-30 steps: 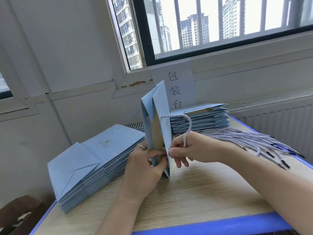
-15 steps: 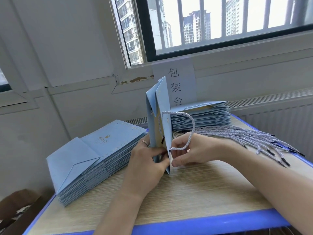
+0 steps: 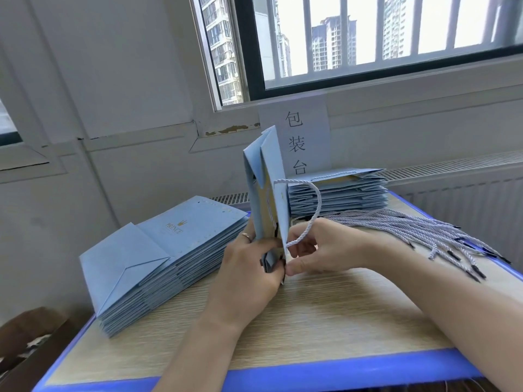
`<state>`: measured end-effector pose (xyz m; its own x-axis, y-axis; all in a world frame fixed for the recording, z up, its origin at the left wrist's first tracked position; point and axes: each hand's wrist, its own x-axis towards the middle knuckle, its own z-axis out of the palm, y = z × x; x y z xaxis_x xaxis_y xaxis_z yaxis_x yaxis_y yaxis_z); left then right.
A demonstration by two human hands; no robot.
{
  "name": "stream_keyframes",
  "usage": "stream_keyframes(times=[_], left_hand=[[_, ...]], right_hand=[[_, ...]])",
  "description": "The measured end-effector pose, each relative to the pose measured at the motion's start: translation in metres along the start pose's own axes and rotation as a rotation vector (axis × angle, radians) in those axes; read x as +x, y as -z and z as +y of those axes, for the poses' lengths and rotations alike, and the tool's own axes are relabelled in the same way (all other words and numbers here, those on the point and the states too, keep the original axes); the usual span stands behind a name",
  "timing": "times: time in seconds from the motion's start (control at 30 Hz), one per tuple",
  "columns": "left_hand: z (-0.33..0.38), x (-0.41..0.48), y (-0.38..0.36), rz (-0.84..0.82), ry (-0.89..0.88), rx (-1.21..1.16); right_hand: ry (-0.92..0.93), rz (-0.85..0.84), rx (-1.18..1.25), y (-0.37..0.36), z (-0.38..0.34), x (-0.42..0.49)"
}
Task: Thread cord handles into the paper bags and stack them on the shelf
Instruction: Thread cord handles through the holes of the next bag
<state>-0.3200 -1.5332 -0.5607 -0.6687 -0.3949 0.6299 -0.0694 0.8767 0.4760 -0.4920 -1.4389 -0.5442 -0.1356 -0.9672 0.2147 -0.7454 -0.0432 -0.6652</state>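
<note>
A folded light-blue paper bag (image 3: 266, 176) stands on edge at the middle of the table. My left hand (image 3: 249, 267) grips its lower edge from the left, a ring on one finger. My right hand (image 3: 319, 247) pinches the same edge from the right, where a white twisted cord (image 3: 315, 205) loops out of the bag's side and down to my fingers. The cord's end is hidden between my fingers and the bag.
A stack of flat blue bags (image 3: 167, 256) lies at the left of the wooden table (image 3: 325, 321). A second stack (image 3: 339, 193) sits behind, with a bundle of loose cords (image 3: 418, 230) spread to the right. A paper sign (image 3: 297, 137) hangs under the window.
The cord loop has been drawn down and shortened against the bag's side. My right hand has shifted lower along the bag's edge; my left hand keeps its grip.
</note>
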Motion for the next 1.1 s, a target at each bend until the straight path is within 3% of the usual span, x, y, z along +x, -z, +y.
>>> stream_keyframes(times=[0.33, 0.43, 0.6, 0.77, 0.9, 1.1], left_hand=[[0.002, 0.001, -0.003, 0.037, -0.036, -0.005], [0.003, 0.0, -0.003, -0.008, -0.013, 0.019], [0.001, 0.001, -0.006, 0.078, -0.072, 0.054], [0.007, -0.001, -0.003, 0.074, -0.003, 0.107], [0.012, 0.0, 0.0, 0.106, -0.151, 0.059], [0.02, 0.016, -0.001, 0.248, -0.126, 0.066]], right_hand=[[-0.013, 0.016, -0.035, 0.003, 0.0, -0.001], [0.02, 0.112, 0.089, 0.003, 0.0, 0.001], [0.087, 0.325, 0.25, 0.001, -0.007, 0.003], [0.115, 0.323, 0.282, 0.0, -0.011, 0.003], [0.105, 0.313, 0.257, -0.001, -0.013, 0.002], [0.129, 0.313, 0.228, -0.006, -0.019, 0.002]])
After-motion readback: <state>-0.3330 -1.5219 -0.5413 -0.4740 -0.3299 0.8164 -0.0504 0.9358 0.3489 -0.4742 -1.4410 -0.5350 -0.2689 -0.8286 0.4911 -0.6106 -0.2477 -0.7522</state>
